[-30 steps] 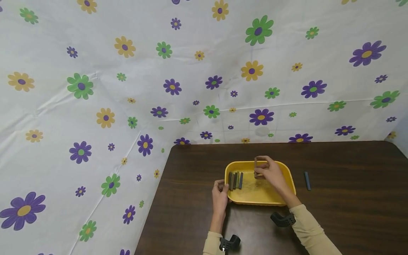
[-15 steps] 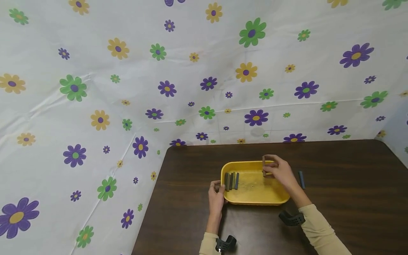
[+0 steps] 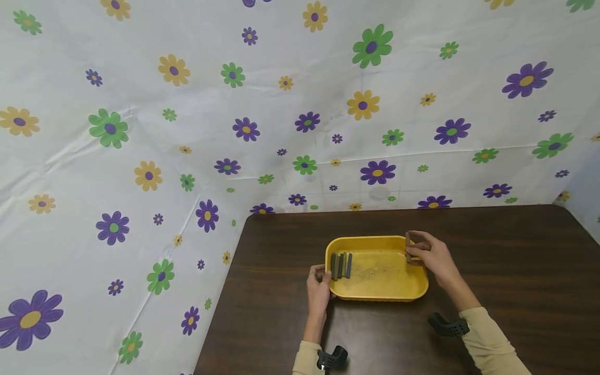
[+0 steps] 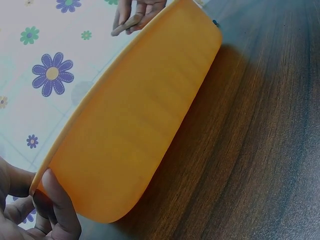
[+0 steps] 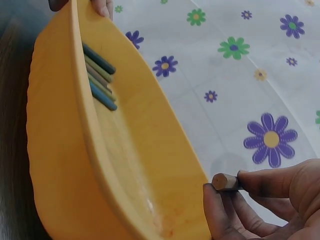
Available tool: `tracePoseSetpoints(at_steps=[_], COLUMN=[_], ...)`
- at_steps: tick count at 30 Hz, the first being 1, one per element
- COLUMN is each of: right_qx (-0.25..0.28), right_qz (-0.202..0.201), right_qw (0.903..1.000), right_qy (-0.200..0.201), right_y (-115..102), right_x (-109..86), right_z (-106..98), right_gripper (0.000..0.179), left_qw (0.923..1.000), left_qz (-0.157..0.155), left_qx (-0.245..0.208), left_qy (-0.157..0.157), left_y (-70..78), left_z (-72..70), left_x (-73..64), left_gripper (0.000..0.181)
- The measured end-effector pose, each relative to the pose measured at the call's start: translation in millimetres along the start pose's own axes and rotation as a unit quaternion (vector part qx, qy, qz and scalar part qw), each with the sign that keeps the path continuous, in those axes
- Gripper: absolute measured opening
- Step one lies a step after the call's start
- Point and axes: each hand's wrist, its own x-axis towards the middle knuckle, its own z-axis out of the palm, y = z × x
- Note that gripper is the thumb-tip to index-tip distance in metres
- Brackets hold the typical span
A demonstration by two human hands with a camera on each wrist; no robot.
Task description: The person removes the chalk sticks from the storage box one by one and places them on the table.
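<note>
In the head view, my left hand (image 3: pixel 319 289) grips the left end of a yellow plastic tray (image 3: pixel 375 299), fingers and thumb about its rim. My right hand (image 3: pixel 438 260) pinches a brown chalk stick (image 3: pixel 408 247) over the tray's right end. Its round end shows in the right wrist view, where the chalk stick (image 5: pixel 223 181) lies between thumb and fingertips. Inside the tray, several darker sticks (image 3: pixel 340 265) lie side by side against the left wall: dark, olive and blue ones.
The tray stands on a dark wood-grain table (image 3: pixel 272 250). A white flower-print sheet (image 3: pixel 281 104) hangs behind and to the left. Past the tray's far end in the left wrist view, a small dark-blue piece (image 4: pixel 215 22) peeks out.
My right hand has moved right with the brown chalk stick, from over the tray's middle to its right end. It now covers the blue stick's spot on the table. My left hand keeps its grip.
</note>
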Motion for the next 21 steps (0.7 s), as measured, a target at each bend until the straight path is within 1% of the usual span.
tracePoseSetpoints(at_steps=[9,14,19,21], right_qx=[-0.007,-0.005,-0.007,0.001], right_qz=[0.004,-0.003,-0.006,-0.006], right_qw=[0.9999,0.9999,0.9997,0.9996], right_qy=[0.007,0.011,0.023,0.026], right_y=[6,9,16,19], right_x=[-1.7,-4.2,-9.5,-11.5], right_z=[-17,-24,-31,-34], right_gripper=[0.061,0.063,0.061,0.061], left_qw=[0.9999,0.9999,1.0000,1.0000], left_qz=[0.004,0.011,0.004,0.003], left_qx=[0.006,0.007,0.003,0.001], left_qy=[0.009,0.010,0.003,0.003], left_y=[1.2,1.1,0.2,-0.3], left_z=[-0.9,-1.1,-0.4,-0.2], left_x=[1.8,2.4,0.2,-0.6], left_gripper=[0.019,0.019,0.020,0.021])
